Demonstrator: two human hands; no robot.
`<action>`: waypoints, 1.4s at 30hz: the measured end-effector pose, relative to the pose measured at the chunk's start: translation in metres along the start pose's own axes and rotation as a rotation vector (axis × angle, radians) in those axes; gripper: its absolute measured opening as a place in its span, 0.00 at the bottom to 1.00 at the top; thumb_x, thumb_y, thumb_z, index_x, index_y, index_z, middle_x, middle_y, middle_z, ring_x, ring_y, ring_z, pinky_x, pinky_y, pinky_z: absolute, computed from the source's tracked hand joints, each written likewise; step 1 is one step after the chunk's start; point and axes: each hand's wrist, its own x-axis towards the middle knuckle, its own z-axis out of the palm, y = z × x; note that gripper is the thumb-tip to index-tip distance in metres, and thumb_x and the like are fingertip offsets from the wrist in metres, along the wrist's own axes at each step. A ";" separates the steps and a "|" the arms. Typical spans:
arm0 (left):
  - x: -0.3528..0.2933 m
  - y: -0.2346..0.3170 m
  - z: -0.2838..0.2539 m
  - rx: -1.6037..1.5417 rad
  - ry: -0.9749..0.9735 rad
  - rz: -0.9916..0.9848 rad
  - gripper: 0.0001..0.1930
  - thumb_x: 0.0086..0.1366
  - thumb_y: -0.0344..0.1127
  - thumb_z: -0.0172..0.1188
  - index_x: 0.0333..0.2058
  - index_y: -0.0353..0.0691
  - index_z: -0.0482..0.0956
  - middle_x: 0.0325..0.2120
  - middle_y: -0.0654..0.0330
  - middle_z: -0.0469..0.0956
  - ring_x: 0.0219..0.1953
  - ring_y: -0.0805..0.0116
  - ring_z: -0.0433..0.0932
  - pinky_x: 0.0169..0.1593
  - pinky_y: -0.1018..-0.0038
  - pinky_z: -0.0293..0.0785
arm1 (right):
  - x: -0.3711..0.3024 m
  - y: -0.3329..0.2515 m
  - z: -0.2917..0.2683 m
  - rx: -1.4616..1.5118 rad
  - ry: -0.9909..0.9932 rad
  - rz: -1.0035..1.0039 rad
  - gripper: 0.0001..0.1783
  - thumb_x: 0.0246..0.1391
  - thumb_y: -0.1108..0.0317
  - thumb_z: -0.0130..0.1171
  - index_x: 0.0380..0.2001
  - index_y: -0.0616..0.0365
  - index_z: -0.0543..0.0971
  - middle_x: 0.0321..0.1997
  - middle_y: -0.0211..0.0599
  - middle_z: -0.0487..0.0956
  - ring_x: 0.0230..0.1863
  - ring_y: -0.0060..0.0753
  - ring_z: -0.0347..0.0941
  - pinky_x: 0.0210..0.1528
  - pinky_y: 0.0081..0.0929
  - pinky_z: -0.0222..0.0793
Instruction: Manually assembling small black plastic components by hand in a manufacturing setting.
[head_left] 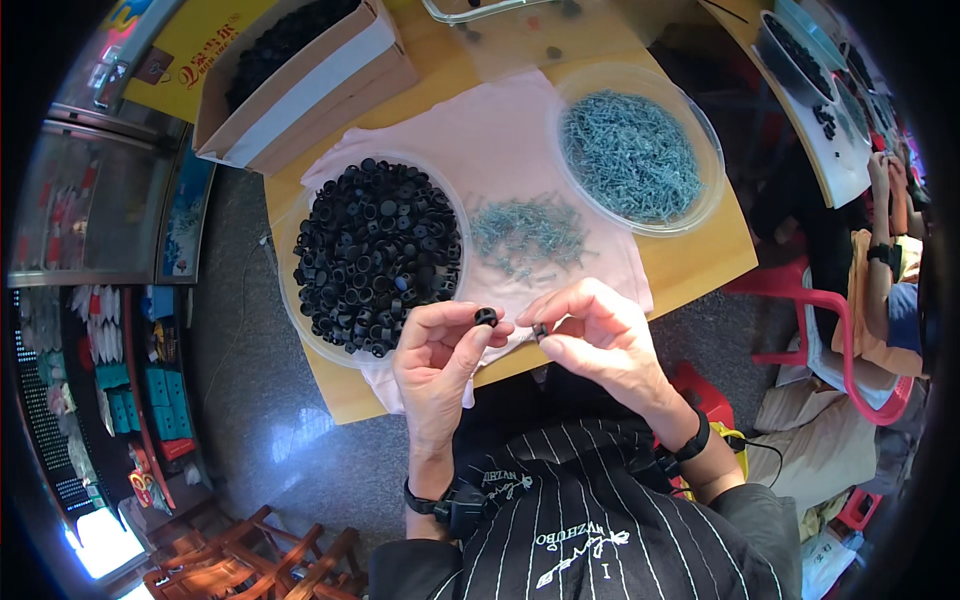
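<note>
Just over the table's near edge, my left hand (436, 352) pinches a small round black plastic cap (486, 317) between thumb and forefinger. Close beside it on the right, my right hand (604, 338) grips a second small dark piece (541, 332), apparently a black cap too, partly covered by the fingertips. The two pieces are apart. Left of my hands, a clear round tub (462, 215) is heaped with similar black caps (375, 250). A loose pile of silvery screws (528, 236) lies on the pink cloth (500, 115) beyond my hands.
A clear tub (712, 185) full of screws stands at the far right. At the far left is a cardboard box (310, 95) of black parts. A pink-red plastic chair (850, 340) stands to the right, near another person's arm (878, 285). Wooden stools (250, 555) are at lower left.
</note>
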 end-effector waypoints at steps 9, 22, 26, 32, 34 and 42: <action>-0.006 -0.006 0.014 0.115 -0.028 -0.016 0.15 0.63 0.21 0.59 0.49 0.32 0.77 0.41 0.59 0.77 0.41 0.71 0.80 0.47 0.78 0.75 | -0.011 0.011 0.004 -0.061 0.008 -0.208 0.11 0.59 0.74 0.57 0.45 0.61 0.74 0.47 0.35 0.77 0.44 0.20 0.74 0.47 0.20 0.71; -0.009 -0.013 0.008 0.228 -0.106 0.113 0.13 0.60 0.17 0.59 0.44 0.29 0.76 0.42 0.55 0.77 0.42 0.70 0.80 0.47 0.77 0.76 | -0.011 0.005 -0.006 0.278 0.040 0.061 0.11 0.58 0.73 0.58 0.43 0.60 0.72 0.47 0.38 0.78 0.45 0.21 0.75 0.38 0.15 0.70; -0.010 -0.011 0.012 0.059 -0.116 0.060 0.13 0.60 0.18 0.58 0.45 0.29 0.75 0.40 0.54 0.78 0.39 0.68 0.81 0.46 0.75 0.78 | -0.010 0.002 -0.003 0.147 0.043 -0.033 0.12 0.57 0.74 0.59 0.44 0.63 0.74 0.43 0.34 0.78 0.44 0.21 0.76 0.42 0.18 0.73; -0.009 -0.014 0.011 -0.194 -0.063 0.017 0.11 0.64 0.27 0.59 0.44 0.30 0.74 0.37 0.50 0.80 0.33 0.65 0.80 0.39 0.71 0.79 | -0.009 -0.007 0.009 -0.034 0.060 -0.163 0.10 0.56 0.75 0.60 0.42 0.66 0.76 0.38 0.34 0.79 0.39 0.21 0.79 0.39 0.18 0.79; -0.009 -0.014 0.009 -0.192 -0.061 0.019 0.11 0.64 0.27 0.59 0.44 0.31 0.74 0.37 0.51 0.80 0.33 0.66 0.80 0.39 0.71 0.79 | -0.008 -0.013 0.011 -0.135 0.057 -0.203 0.10 0.56 0.75 0.60 0.41 0.66 0.76 0.37 0.34 0.79 0.38 0.21 0.79 0.38 0.18 0.79; -0.010 -0.015 0.006 -0.187 -0.037 0.032 0.12 0.62 0.26 0.61 0.44 0.30 0.75 0.38 0.54 0.78 0.36 0.67 0.79 0.39 0.73 0.79 | -0.006 -0.016 0.015 -0.490 0.073 -0.357 0.11 0.51 0.76 0.63 0.39 0.64 0.77 0.33 0.37 0.80 0.34 0.26 0.81 0.35 0.19 0.78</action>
